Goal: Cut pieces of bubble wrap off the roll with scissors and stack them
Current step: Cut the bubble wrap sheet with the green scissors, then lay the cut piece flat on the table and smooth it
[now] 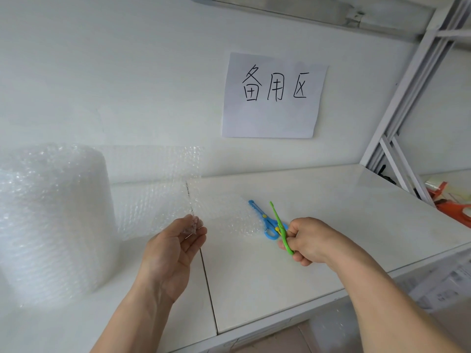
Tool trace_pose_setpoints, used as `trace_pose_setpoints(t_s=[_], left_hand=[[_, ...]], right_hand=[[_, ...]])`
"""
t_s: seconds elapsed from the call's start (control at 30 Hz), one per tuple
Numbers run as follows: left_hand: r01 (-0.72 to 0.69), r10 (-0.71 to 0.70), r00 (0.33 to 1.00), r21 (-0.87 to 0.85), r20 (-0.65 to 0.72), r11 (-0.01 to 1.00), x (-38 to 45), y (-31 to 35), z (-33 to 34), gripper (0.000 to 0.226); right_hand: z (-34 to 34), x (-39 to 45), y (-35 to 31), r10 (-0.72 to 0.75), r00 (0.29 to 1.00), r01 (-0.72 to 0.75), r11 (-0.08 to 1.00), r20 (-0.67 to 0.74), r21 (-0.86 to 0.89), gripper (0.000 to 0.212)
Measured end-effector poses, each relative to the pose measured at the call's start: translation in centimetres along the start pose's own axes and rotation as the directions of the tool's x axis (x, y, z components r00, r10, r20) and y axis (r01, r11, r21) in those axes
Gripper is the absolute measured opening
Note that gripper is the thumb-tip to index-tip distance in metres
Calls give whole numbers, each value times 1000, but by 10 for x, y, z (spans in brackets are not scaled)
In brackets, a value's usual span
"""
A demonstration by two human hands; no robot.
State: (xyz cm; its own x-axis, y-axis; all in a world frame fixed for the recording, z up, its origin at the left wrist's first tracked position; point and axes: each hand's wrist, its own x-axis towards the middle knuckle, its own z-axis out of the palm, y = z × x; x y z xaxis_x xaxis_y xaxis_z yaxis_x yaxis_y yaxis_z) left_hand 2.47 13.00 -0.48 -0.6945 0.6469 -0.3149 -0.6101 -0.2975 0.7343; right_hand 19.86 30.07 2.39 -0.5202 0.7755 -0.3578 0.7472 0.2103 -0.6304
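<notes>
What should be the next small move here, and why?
Probably bring the green scissors in the right hand to the sheet edge that the left hand pinches: the sheet is pulled off the roll but not yet cut.

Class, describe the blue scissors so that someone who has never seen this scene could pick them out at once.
Start at the paper sign on the wall and drop to the white table below it. The blue scissors lie flat there, at the edge of the loose bubble wrap. Unlike the green scissors gripped by the right hand, they are blue and nobody holds them.
</notes>
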Motion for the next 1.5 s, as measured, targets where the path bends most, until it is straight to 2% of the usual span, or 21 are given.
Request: trace_pose_setpoints(t_s=[0.17,0.23,0.3,0.4,0.5,0.6,0.7,0.8,0.9,0.97,1.07,1.2,1.27,1.4,1.5], left_hand=[[9,-9,1000,-3,4,1000,-2,1,0,10],[15,-15,1000,-4,5,1000,-3,1,-1,10],[14,-14,1000,3,9,1000,-3,2,-2,10],[5,-6,999,41,38,999,-3,2,-3,9],[-16,2,996,157,88,988,-7,0,-4,21],[-50,13,993,321,117,946,-15,-1,-5,20],[-124,74,991,527,116,841,-18,1,-12,16],[-166,131,986,617,101,769,-21,1,-18,14],[-189,183,980,616,74,764,-22,6,-22,13],[-187,191,980,551,50,813,-24,11,-25,13],[-149,152,988,440,29,886,-33,12,-32,16],[-102,114,993,414,-5,905,-46,2,-45,15],[-108,123,992,420,-8,901,-50,0,-49,17],[-92,104,994,351,-16,932,-59,0,-49,18],[-83,101,993,285,-52,955,-65,0,-47,18]], right_hand=[[-2,3,-15,162,985,-147,966,54,-211,20],[1,6,-11,82,995,-97,945,-59,-312,8],[8,6,-8,30,987,-93,911,-160,-402,17],[14,3,-9,13,977,-111,885,-214,-453,21],[17,4,-9,-35,965,-110,847,-260,-520,24],[21,4,-5,-82,952,-86,854,-296,-513,22],[24,-3,-2,-134,938,-51,858,-319,-511,22],[28,-10,1,-164,918,-49,857,-362,-514,27],[30,-12,5,-165,917,-36,872,-362,-489,28],[30,-12,7,-160,916,-33,883,-368,-467,27],[30,-13,9,-166,902,-34,893,-398,-448,25],[32,-18,10,-194,874,-14,906,-445,-423,23],[35,-23,10,-267,839,59,911,-475,-407,23],[52,-32,14,-514,744,442,858,-427,-262,21],[67,-33,22,-563,753,545,824,-340,-156,20]])
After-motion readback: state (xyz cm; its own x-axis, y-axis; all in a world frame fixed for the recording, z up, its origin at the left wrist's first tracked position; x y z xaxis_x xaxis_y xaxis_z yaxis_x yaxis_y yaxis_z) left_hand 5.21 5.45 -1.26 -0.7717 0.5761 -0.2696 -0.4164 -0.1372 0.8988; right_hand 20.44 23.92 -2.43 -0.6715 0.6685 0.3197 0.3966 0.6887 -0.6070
